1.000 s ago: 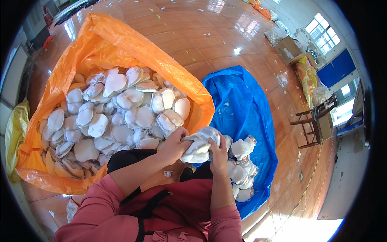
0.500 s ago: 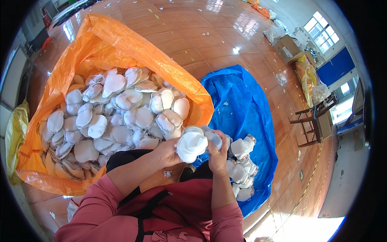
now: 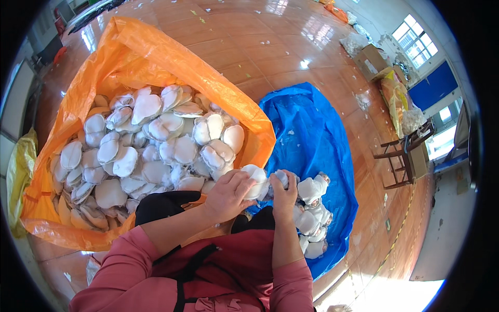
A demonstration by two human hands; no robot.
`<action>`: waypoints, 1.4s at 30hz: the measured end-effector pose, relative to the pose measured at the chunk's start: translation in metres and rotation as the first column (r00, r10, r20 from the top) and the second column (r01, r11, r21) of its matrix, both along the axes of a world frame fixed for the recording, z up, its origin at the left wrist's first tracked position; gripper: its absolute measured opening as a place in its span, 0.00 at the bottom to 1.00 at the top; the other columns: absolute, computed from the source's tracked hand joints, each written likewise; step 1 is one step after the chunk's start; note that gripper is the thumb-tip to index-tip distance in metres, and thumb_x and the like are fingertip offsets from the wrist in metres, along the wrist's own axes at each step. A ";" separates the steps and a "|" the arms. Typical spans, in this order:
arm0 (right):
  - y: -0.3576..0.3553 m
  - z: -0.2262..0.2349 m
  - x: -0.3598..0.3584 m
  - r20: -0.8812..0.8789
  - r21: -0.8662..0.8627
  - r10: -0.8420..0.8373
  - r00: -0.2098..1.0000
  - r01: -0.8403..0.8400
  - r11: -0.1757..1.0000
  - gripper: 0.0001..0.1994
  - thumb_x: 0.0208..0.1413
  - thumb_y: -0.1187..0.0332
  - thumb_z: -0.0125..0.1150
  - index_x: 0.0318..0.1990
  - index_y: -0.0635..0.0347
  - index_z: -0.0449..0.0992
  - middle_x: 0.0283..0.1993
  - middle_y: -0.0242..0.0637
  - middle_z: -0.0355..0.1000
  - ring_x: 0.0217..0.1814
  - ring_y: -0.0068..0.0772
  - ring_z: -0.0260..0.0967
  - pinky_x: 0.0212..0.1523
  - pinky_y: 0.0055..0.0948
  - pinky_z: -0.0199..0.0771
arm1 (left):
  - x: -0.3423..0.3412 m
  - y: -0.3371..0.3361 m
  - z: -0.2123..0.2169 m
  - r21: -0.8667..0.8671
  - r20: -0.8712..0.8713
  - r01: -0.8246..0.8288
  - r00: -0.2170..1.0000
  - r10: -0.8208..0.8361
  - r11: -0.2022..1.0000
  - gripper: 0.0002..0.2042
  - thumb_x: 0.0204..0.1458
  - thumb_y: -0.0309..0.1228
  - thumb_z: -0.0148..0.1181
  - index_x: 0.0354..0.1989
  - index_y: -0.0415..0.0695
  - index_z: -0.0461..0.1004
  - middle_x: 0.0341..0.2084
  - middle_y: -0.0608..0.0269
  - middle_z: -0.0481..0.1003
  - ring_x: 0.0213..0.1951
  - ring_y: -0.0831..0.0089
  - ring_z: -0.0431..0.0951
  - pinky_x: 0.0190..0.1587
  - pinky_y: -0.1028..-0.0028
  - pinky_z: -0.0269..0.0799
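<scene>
Holding a white padded fabric piece (image 3: 254,182), the person is working above the place where two open sacks are almost meeting. In the orange plastic sack (image 3: 182,67) at the left, many loose white padded pieces (image 3: 126,161) are lying in a large heap; judging from this, most of the handling is remaining. In the blue plastic sack (image 3: 306,130) at the right, a much smaller group of rounded white bundles (image 3: 308,223) is resting, and these are probably counting as done. The piece between the hands is seemingly in the middle of being handled. The left hand (image 3: 230,193) is closing around it, the fingers curling over its side and leaving little opening. The right hand (image 3: 284,196) is pinching a smaller greyish-white lump (image 3: 281,178) just beside it, thumb and fingers clamping together. Whether this lump is belonging to the same piece, I cannot tell. Both hands are standing near each other, not touching.
</scene>
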State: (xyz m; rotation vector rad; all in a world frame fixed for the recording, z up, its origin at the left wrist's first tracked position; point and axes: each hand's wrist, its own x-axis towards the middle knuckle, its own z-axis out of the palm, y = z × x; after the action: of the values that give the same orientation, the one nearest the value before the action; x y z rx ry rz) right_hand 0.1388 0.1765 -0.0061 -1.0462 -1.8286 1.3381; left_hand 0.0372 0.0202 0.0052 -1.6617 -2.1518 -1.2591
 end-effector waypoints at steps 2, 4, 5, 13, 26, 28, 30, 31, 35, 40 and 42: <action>0.000 0.004 0.000 -0.031 -0.111 0.005 1.000 -0.008 0.994 0.14 0.53 0.66 0.66 0.45 0.63 0.75 0.39 0.34 0.72 0.41 0.24 0.68 0.44 0.26 0.70 | -0.003 0.000 -0.001 -0.013 -0.060 -0.002 0.998 0.001 1.000 0.28 0.39 0.34 0.73 0.51 0.41 0.70 0.47 0.50 0.72 0.50 0.52 0.74 0.53 0.60 0.73; 0.003 0.001 0.002 -0.047 -0.216 0.018 0.999 -0.028 0.976 0.14 0.54 0.67 0.65 0.45 0.63 0.75 0.39 0.33 0.72 0.40 0.24 0.68 0.44 0.25 0.70 | -0.005 0.000 -0.005 0.004 -0.094 0.006 0.996 -0.006 1.000 0.26 0.42 0.33 0.71 0.51 0.40 0.69 0.47 0.50 0.73 0.50 0.52 0.75 0.53 0.60 0.74; 0.003 0.001 0.004 -0.067 -0.266 0.016 0.998 -0.034 0.963 0.14 0.54 0.67 0.65 0.45 0.62 0.75 0.38 0.32 0.72 0.39 0.23 0.67 0.41 0.24 0.70 | -0.006 0.000 -0.009 0.027 -0.097 0.015 0.995 -0.012 1.000 0.25 0.42 0.32 0.71 0.50 0.40 0.69 0.47 0.50 0.73 0.50 0.52 0.75 0.53 0.61 0.74; 0.003 0.010 0.012 -0.158 -0.486 0.080 0.984 -0.148 0.861 0.11 0.53 0.69 0.63 0.44 0.59 0.75 0.33 0.28 0.71 0.28 0.18 0.66 0.23 0.20 0.64 | -0.024 -0.001 -0.001 -0.035 -0.079 0.189 0.978 -0.191 0.981 0.15 0.44 0.31 0.68 0.40 0.46 0.73 0.38 0.62 0.75 0.39 0.62 0.76 0.40 0.64 0.74; -0.002 0.018 0.027 -0.437 -0.376 0.313 0.843 -0.488 0.788 0.11 0.50 0.76 0.59 0.42 0.59 0.73 0.39 0.29 0.70 0.38 0.20 0.66 0.38 0.22 0.65 | -0.041 -0.014 0.025 0.247 -0.191 0.111 0.980 -0.064 0.963 0.10 0.37 0.28 0.72 0.23 0.46 0.74 0.29 0.70 0.74 0.34 0.66 0.74 0.36 0.68 0.70; -0.003 0.019 0.029 -0.488 -0.366 0.311 0.816 -0.515 0.776 0.11 0.49 0.77 0.59 0.42 0.59 0.73 0.41 0.30 0.70 0.41 0.22 0.66 0.43 0.23 0.66 | -0.043 -0.013 0.026 0.256 -0.120 0.104 0.990 -0.075 0.961 0.10 0.37 0.26 0.72 0.23 0.44 0.73 0.27 0.68 0.73 0.33 0.64 0.74 0.35 0.68 0.70; -0.005 0.017 0.030 -0.531 -0.343 0.317 0.786 -0.541 0.768 0.11 0.49 0.77 0.59 0.42 0.60 0.73 0.41 0.31 0.70 0.41 0.22 0.66 0.44 0.24 0.66 | -0.047 -0.011 0.023 0.251 -0.021 0.101 0.995 -0.099 0.963 0.11 0.38 0.25 0.71 0.23 0.43 0.72 0.25 0.65 0.73 0.32 0.62 0.74 0.35 0.67 0.71; -0.005 0.016 0.030 -0.552 -0.329 0.320 0.770 -0.553 0.765 0.11 0.48 0.77 0.59 0.42 0.60 0.73 0.42 0.31 0.70 0.42 0.23 0.66 0.44 0.24 0.66 | -0.048 -0.010 0.022 0.257 0.015 0.098 0.994 -0.106 0.961 0.11 0.38 0.25 0.71 0.23 0.42 0.71 0.24 0.64 0.73 0.31 0.61 0.74 0.34 0.67 0.71; -0.002 0.018 0.030 -0.564 -0.297 0.333 0.756 -0.562 0.772 0.10 0.48 0.77 0.60 0.40 0.60 0.73 0.41 0.30 0.70 0.41 0.22 0.66 0.43 0.23 0.65 | -0.045 -0.007 0.010 0.182 0.299 0.096 0.943 -0.148 0.979 0.12 0.41 0.23 0.70 0.22 0.41 0.68 0.23 0.61 0.72 0.31 0.58 0.74 0.34 0.64 0.72; 0.011 0.015 0.036 -0.382 -0.359 0.291 0.877 -0.432 0.827 0.11 0.50 0.73 0.62 0.42 0.60 0.74 0.41 0.31 0.71 0.41 0.22 0.67 0.43 0.24 0.67 | -0.032 -0.004 0.003 0.182 0.308 0.233 0.909 -0.281 0.955 0.08 0.47 0.19 0.65 0.29 0.41 0.70 0.36 0.56 0.74 0.38 0.56 0.77 0.39 0.63 0.73; 0.012 0.016 0.034 -0.298 -0.315 0.357 0.885 -0.444 0.839 0.10 0.49 0.74 0.63 0.40 0.59 0.74 0.37 0.28 0.70 0.38 0.19 0.65 0.41 0.21 0.65 | -0.028 -0.001 0.011 0.205 0.167 0.297 0.928 -0.332 0.933 0.09 0.46 0.19 0.65 0.34 0.42 0.72 0.42 0.56 0.74 0.44 0.55 0.77 0.44 0.63 0.74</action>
State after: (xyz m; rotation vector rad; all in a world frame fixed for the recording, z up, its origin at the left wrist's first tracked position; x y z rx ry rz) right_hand 0.1724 0.1890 0.0097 -0.6565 -1.7116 2.0382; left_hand 0.0093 0.0197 0.0166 -1.9326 -1.8497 -1.7180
